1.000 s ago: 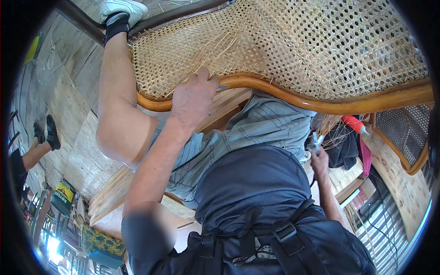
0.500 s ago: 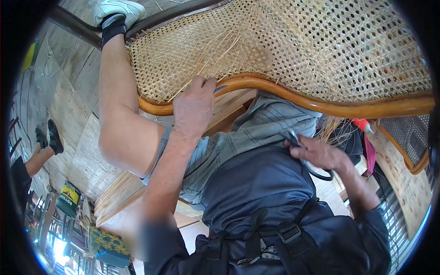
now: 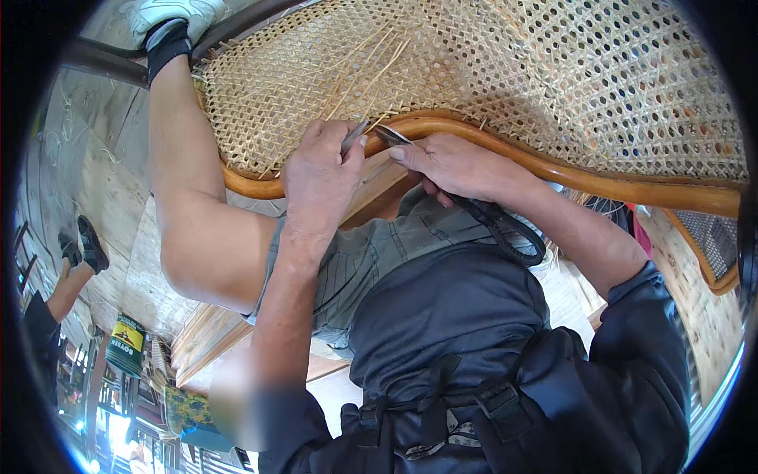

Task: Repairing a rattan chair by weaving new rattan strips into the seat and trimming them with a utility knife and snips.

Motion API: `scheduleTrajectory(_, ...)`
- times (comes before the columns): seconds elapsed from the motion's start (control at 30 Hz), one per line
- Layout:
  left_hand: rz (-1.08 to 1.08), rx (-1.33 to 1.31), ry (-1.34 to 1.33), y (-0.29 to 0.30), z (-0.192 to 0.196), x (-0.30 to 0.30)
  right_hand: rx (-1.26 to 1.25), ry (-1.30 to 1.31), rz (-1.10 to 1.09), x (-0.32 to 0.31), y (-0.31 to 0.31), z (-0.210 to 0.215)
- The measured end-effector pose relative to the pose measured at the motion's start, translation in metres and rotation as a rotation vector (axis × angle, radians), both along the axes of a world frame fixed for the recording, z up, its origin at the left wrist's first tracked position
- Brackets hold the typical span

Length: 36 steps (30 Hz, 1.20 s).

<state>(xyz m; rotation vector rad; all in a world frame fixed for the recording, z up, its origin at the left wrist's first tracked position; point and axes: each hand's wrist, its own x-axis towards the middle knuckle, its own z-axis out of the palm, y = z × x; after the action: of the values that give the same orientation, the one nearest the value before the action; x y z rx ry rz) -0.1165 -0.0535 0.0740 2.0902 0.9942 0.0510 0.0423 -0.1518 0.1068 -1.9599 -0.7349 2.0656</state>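
Observation:
My left hand (image 3: 322, 170) is closed around a slim grey metal tool (image 3: 353, 137), its pointed end showing past the fingers. Beside it, my right hand (image 3: 458, 166) grips a dark-handled pointed metal tool (image 3: 390, 135) with a black looped part (image 3: 521, 237) trailing below the hand. The two tips almost meet at the curved wooden rail (image 3: 438, 125) of a cane-woven panel (image 3: 505, 67). Loose cane strands (image 3: 371, 67) stick up from the weave just beyond my left hand. Exactly what kind of tools they are I cannot make out.
My bare left leg (image 3: 185, 142) stretches along the panel's left side, the white shoe (image 3: 175, 14) by a dark bar. A green and yellow can (image 3: 125, 346) stands lower left. Another person's sandalled foot (image 3: 92, 243) is far left. A second cane-panelled frame (image 3: 707, 245) lies right.
My right hand has moved up and left from near my lap, bringing its dark tool to the rail beside my left hand. The left hand has shifted slightly left, still holding the grey tool.

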Motion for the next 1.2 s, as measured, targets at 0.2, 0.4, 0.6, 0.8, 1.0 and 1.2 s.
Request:
scheduleTrajectory(0.2, 0.017, -0.068, -0.050, 0.000, 0.001, 0.003, 0.031, 0.038, 0.051, 0.007, 0.007, -0.003)
scheduleTrajectory(0.4, 0.088, -0.125, -0.093, -0.001, 0.005, 0.001, 0.014, 0.020, -0.056, 0.012, -0.025, 0.026)
scheduleTrajectory(0.6, 0.367, -0.326, -0.166, -0.004, 0.019, -0.006, 0.160, -0.315, -0.420, 0.044, -0.178, 0.081)
scheduleTrajectory(0.8, 0.392, -0.490, -0.277, -0.044, 0.030, 0.000, -0.054, -0.643, -0.575, 0.008, -0.337, -0.014)
scheduleTrajectory(1.0, 0.097, -0.663, -0.393, -0.085, 0.055, -0.006, 0.184, -0.925, -0.102, 0.012, -0.293, 0.017)
scheduleTrajectory(1.2, -0.152, -0.305, -0.643, -0.091, 0.049, 0.020, 0.598, -0.397, -0.182, -0.011, -0.126, 0.069)
